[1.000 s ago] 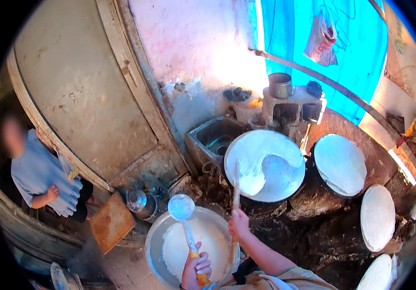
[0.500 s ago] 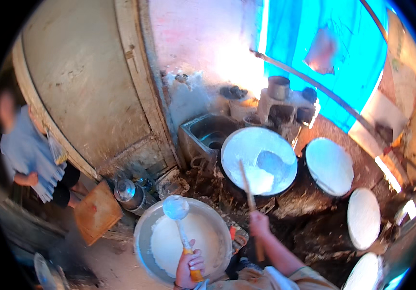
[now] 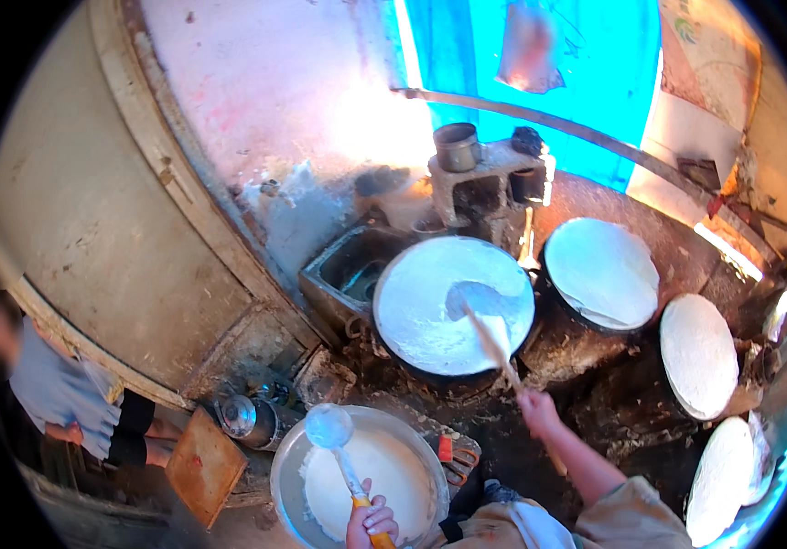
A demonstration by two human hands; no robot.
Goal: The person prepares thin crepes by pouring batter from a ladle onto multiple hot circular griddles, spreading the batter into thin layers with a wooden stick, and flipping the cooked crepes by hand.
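My left hand (image 3: 368, 520) grips the yellow handle of a ladle (image 3: 328, 427), its white-coated bowl above the large metal basin (image 3: 285, 469) of white batter. My right hand (image 3: 537, 410) is closed around a long wooden spreader (image 3: 507, 364), whose blurred tip lies on the round griddle (image 3: 421, 302) in front of me. That griddle is coated in white batter, with a thinner bluish patch around the middle. A second griddle (image 3: 599, 270) to the right bears a white round sheet; more white rounds (image 3: 697, 352) stand further right and lower right.
A person (image 3: 69, 393) in a light blue shirt is at the left doorway, beside a wooden board (image 3: 201, 467) and metal canister (image 3: 245, 421). A sink (image 3: 339, 270), a block with a pot (image 3: 456, 146), and a blue sheet with a hanging bag (image 3: 526, 50) are behind the griddles.
My right hand and spreader have moved rightward across the griddle, and the batter's bare patch has changed shape. The view has shifted, so the surroundings sit differently.
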